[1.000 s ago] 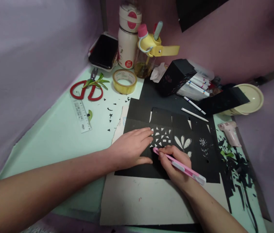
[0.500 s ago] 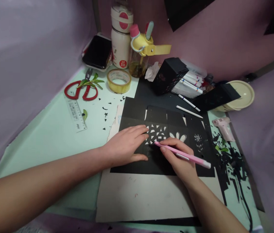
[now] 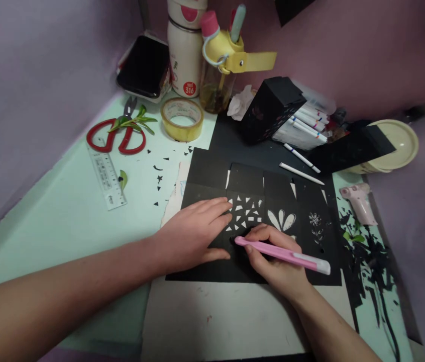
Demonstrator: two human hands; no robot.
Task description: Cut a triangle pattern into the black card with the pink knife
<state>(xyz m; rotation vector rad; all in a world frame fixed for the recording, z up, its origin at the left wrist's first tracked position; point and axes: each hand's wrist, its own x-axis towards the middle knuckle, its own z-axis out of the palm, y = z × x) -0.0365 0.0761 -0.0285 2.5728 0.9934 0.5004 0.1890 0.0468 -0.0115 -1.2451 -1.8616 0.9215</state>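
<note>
My left hand (image 3: 197, 234) lies flat on the black card (image 3: 197, 269), fingers spread to the edge of a patch of small cut-out shapes. In my right hand (image 3: 278, 259) is a slim pink pen-shaped craft knife (image 3: 284, 253), gripped like a pencil. Its pink front end points down at the card just below the cut-outs; the very tip is too dark to make out. Right of the cut-outs the card has white petal-shaped openings (image 3: 281, 219) and a finely drawn flower (image 3: 315, 219). A pale board (image 3: 197, 317) lies under the card.
Red-handled scissors (image 3: 132, 146), a clear ruler (image 3: 109, 176) and a tape roll (image 3: 182, 131) lie left. Bottles (image 3: 186, 55), a black paper box (image 3: 269, 110) and markers (image 3: 308, 120) stand behind. A pink glue gun (image 3: 361, 201) and black scraps (image 3: 374, 256) are right.
The view has shifted closer. The craft knife's front end has moved slightly down, from the lower edge of the cut-outs to just beneath them. My left hand stays on the card.
</note>
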